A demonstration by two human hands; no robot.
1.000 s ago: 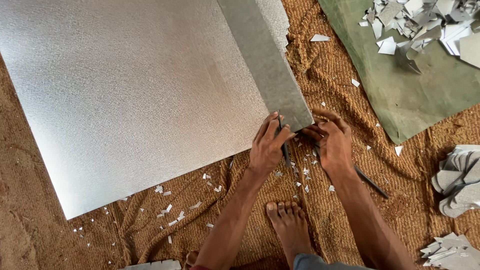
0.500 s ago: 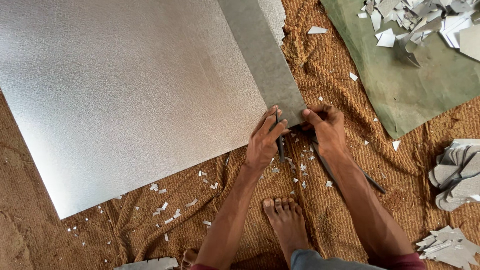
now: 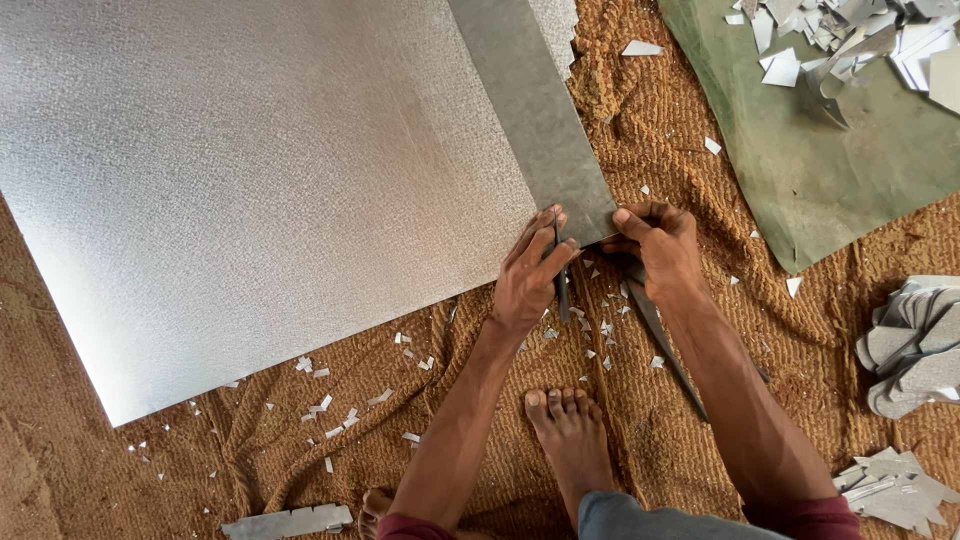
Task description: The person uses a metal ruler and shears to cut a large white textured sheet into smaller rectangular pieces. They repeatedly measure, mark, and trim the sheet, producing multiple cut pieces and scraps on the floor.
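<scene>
A large silvery metal sheet [image 3: 260, 190] lies flat on a brown coir mat [image 3: 480, 400]. A darker folded strip [image 3: 535, 110] runs along its right edge. My left hand [image 3: 528, 278] pinches the sheet's near right corner, with a thin dark blade [image 3: 562, 295] showing beside its fingers. My right hand [image 3: 660, 248] sits at the strip's lower end and grips dark metal shears [image 3: 660, 345]. Their long handle runs back under my forearm. My bare foot [image 3: 570, 430] rests on the mat between my arms.
Small metal offcuts [image 3: 340, 410] litter the mat near the sheet's front edge. A green cloth [image 3: 840, 170] with a pile of cut scraps [image 3: 850, 35] lies at the upper right. Stacked cut metal pieces [image 3: 915, 345] sit at the right edge, more scraps [image 3: 890, 490] below.
Both hands have shifted a little up toward the sheet's corner. The right hand has closed in on the end of the folded strip.
</scene>
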